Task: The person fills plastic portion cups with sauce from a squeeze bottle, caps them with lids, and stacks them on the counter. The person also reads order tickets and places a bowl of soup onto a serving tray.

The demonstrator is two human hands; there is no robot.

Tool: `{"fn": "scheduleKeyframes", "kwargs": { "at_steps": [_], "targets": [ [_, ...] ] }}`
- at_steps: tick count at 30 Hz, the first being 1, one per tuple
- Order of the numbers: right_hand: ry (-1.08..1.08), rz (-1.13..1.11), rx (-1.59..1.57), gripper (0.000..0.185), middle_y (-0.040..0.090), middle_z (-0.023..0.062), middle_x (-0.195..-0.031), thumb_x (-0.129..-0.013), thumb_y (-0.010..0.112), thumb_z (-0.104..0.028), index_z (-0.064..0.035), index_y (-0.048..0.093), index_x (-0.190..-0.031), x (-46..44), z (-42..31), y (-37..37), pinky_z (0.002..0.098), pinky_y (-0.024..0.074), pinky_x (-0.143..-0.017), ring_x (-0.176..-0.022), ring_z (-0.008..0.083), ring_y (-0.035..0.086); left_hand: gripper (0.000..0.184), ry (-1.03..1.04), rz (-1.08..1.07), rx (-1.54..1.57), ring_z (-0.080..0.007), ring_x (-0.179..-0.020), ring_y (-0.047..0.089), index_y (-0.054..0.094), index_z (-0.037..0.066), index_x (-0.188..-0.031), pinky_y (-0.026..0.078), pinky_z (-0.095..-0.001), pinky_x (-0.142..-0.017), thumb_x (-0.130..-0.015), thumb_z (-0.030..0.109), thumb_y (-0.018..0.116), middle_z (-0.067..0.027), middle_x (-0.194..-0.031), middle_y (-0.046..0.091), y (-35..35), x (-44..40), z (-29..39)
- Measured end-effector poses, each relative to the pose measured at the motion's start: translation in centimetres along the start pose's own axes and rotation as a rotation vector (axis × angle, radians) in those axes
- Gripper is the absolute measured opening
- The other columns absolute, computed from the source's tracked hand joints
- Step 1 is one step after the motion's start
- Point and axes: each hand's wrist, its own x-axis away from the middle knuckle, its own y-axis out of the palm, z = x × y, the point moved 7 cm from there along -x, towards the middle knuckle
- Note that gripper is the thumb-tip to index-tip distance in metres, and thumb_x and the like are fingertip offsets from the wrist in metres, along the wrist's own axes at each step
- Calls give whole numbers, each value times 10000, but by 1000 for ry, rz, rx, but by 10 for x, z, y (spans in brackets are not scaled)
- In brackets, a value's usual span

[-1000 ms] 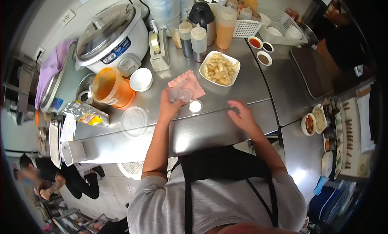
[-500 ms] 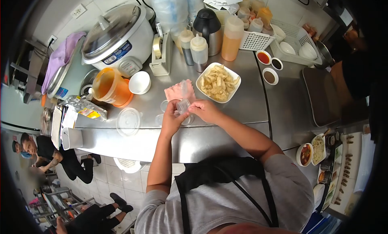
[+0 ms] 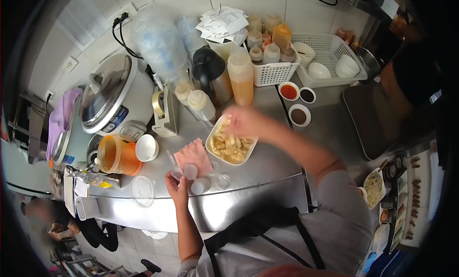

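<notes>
left of the frame's centre and lower down, the left hand [image 3: 177,190] has its fingers closed on a clear cup [image 3: 177,173], held at the fingertips; more cups [image 3: 200,185] are just to their right, by the lower edge of the cloth [image 3: 196,153]. at the centre, the right hand [image 3: 242,121] blurs over the upper part of the bowl [image 3: 249,153], fingers at the food [image 3: 228,147]; whether they grip any cannot be told.
</notes>
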Motion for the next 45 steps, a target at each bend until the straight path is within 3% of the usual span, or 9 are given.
{"fn": "scheduleKeyframes", "kwargs": {
  "at_steps": [3, 6, 12, 18, 28, 33, 36, 37, 45],
  "targets": [
    [82, 400, 158, 336, 578, 30, -790, -716, 633, -227, -34, 549, -977, -77, 39, -145, 242, 439, -589, -649, 101, 524, 398, 12, 97, 40, -142, -872, 438, 377, 31, -1072, 356, -266, -803, -720, 40, 564, -61, -971, 436, -7, 7, -9],
    [311, 729, 644, 562, 553, 121, -1040, -711, 594, -383, -53, 448, -1142, -115, 50, -245, 354, 427, -778, -924, 235, 548, 406, -7, 103, 41, -146, -901, 432, 373, 36, -1075, 347, -277, -823, -713, 32, 557, -63, -990, 430, -13, 13, -7],
    [871, 742, 951, 603, 534, 95, -1098, -714, 565, -390, -85, 362, -1191, -160, 123, -312, 380, 389, -841, -1003, 233, 520, 432, -151, 179, -3, -143, -834, 460, 381, 47, -1090, 413, -256, -742, -690, 25, 542, -63, -928, 450, -39, 34, 8],
    [952, 599, 698, 636, 543, 97, -1084, -657, 638, -344, -73, 368, -1165, -168, 131, -319, 368, 391, -833, -1001, 223, 525, 409, -115, 254, 0, -142, -847, 458, 375, 35, -1075, 386, -266, -766, -703, 44, 544, -60, -942, 467, -63, 45, 25],
    [258, 955, 915, 537, 565, 135, -992, -636, 606, -337, -47, 450, -1060, -99, -9, -338, 429, 442, -720, -855, 272, 574, 526, 9, 67, 293, -187, -752, 503, 359, 47, -1143, 434, -311, -670, -777, 379, 539, -77, -888, 493, -27, 14, 62],
    [-219, 1017, 622, 503, 520, 189, -1030, -701, 572, -263, -48, 427, -1132, 12, -154, -295, 351, 415, -787, -924, 288, 516, 578, -329, -104, 606, -180, -720, 536, 428, 106, -1097, 436, -332, -661, -757, 572, 457, -55, -903, 522, 59, 7, 62],
    [-461, 1033, 345, 463, 518, 179, -1014, -722, 559, -221, -43, 436, -1132, 65, -168, -273, 339, 414, -778, -906, 277, 512, 471, -323, -324, 831, -206, -774, 545, 448, 97, -1070, 442, -312, -676, -787, 472, 481, -76, -984, 514, 112, 8, 83],
    [-404, 1109, 316, 432, 566, 96, -926, -692, 606, -279, -26, 514, -1030, 76, -143, -286, 288, 445, -706, -774, 188, 567, 442, -331, -384, 868, -212, -783, 548, 447, 88, -1073, 445, -308, -677, -791, 424, 503, -85, -985, 523, 117, 9, 81],
    [-120, 534, 88, 482, 491, 63, -978, -639, 627, -39, -37, 423, -1076, 134, -28, -93, 282, 399, -803, -904, 136, 484, 415, -708, -693, 985, -235, -805, 563, 429, 71, -1093, 453, -309, -694, -760, 275, 566, -114, -924, 562, 128, 102, 19]
  ]
}}
